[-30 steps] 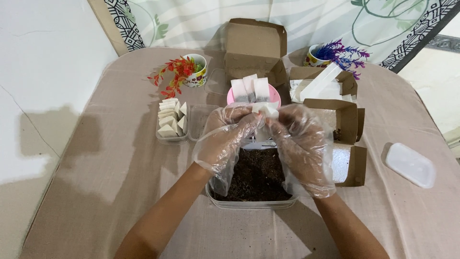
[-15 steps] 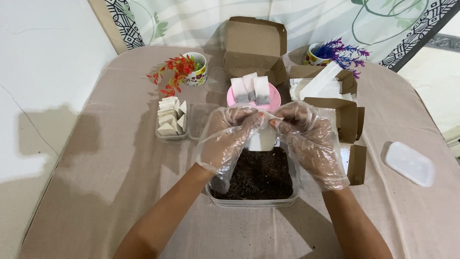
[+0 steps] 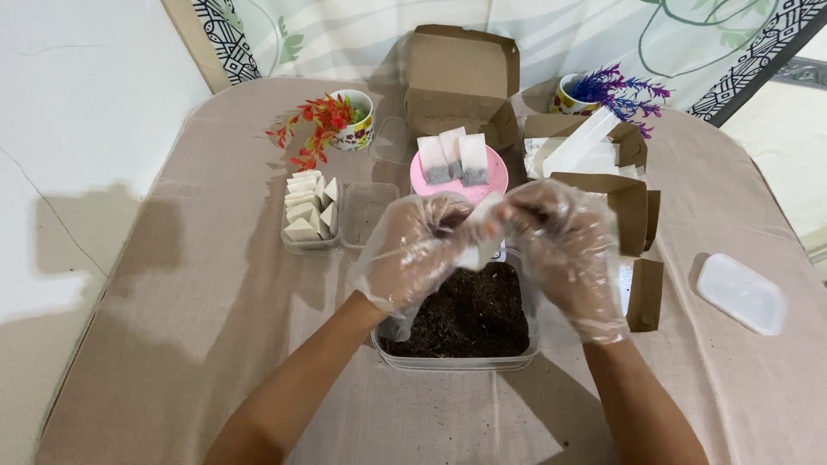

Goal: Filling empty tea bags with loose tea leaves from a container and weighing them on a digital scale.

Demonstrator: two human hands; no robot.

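gloved left hand (image 3: 419, 247) and gloved right hand (image 3: 564, 241), fingers pinched shut on a small white paper sachet (image 3: 482, 231), above a clear plastic tub of dark soil (image 3: 469, 314)

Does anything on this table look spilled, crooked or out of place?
Little stands out. The white plastic lid lies alone at the right, apart from the clear tub of dark loose material. No spill shows on the beige tablecloth.

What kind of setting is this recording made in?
Probably a home table set up for small-scale packing by hand: a cloth-covered table, a patterned curtain behind, little mugs of artificial flowers, and a tub of dark loose material.
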